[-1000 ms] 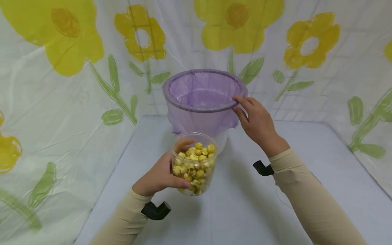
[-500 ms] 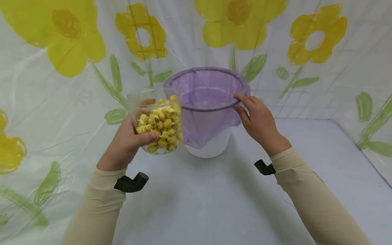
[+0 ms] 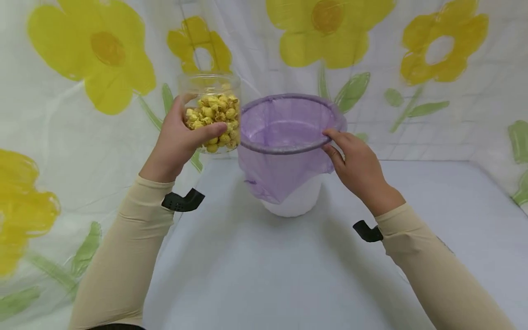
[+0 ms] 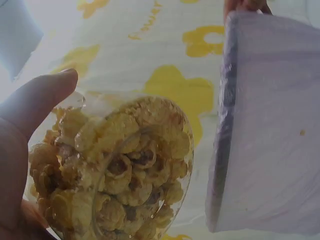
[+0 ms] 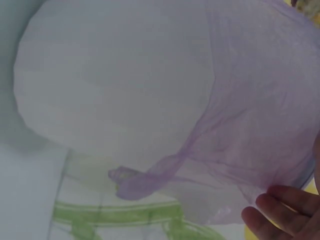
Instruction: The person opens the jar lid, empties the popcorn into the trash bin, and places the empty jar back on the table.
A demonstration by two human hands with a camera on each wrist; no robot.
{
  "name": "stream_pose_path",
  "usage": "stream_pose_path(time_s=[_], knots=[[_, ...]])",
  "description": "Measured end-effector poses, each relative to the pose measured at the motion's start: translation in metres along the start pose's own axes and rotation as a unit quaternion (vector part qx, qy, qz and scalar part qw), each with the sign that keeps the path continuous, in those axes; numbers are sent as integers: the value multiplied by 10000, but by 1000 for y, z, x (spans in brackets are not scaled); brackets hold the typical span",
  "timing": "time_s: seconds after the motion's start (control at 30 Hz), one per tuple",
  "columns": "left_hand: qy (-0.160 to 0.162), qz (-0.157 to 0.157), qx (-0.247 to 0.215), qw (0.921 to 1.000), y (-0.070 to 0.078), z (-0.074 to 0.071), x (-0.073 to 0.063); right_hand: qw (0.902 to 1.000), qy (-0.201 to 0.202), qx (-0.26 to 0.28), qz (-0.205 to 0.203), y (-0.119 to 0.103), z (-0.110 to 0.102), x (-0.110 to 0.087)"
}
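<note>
My left hand [image 3: 175, 137] grips a clear plastic jar [image 3: 210, 85] from its left side, with the thumb across the front. Yellow popcorn [image 3: 216, 112] fills much of it; in the left wrist view the popcorn [image 4: 130, 175] shows through the base. The jar is held up at the left of a white bin [image 3: 299, 201], near its rim level. A purple bag [image 3: 280, 172] lines that bin and folds down over its grey-looking rim [image 3: 280, 150]. At the rim's right side my right hand [image 3: 359, 169] pinches the edge, thumb outside. The bin's inner bottom is hidden.
A pale table [image 3: 264, 270] lies under the bin. Behind it and at the sides hangs a white sheet [image 3: 255, 46] with yellow flowers. In the right wrist view, a twisted end of the bag [image 5: 145, 182] sticks out beside the bin.
My left hand has lifted the jar of popcorn from low in front of the bin, first up and left, then higher. The right hand keeps its hold on the rim.
</note>
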State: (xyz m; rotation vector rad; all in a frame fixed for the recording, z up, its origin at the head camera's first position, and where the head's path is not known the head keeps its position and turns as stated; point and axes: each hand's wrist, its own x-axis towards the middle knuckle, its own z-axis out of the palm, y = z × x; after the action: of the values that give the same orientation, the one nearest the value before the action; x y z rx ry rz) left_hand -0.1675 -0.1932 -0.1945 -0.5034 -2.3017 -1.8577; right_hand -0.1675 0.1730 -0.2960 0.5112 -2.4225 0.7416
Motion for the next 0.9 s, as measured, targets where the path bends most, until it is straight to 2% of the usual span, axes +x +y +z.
stream_pose_path(time_s=[0.1, 0.3, 0.4, 0.53, 0.9], knots=[[124, -49, 389, 9992, 2, -3, 11, 10000, 12, 29, -3, -2, 2, -1], [349, 149, 1244, 9915, 6, -9, 29, 9999, 93, 63, -74, -8, 7, 0], [449, 167, 1942, 9798, 9, -9, 36, 9998, 127, 96, -83, -11, 9, -1], [547, 119, 2778, 9590, 10, -6, 43, 9998, 151, 88, -119, -11, 10, 0], [613, 166, 3818, 9221, 7, -4, 62, 9995, 192, 140, -209, -11, 11, -1]])
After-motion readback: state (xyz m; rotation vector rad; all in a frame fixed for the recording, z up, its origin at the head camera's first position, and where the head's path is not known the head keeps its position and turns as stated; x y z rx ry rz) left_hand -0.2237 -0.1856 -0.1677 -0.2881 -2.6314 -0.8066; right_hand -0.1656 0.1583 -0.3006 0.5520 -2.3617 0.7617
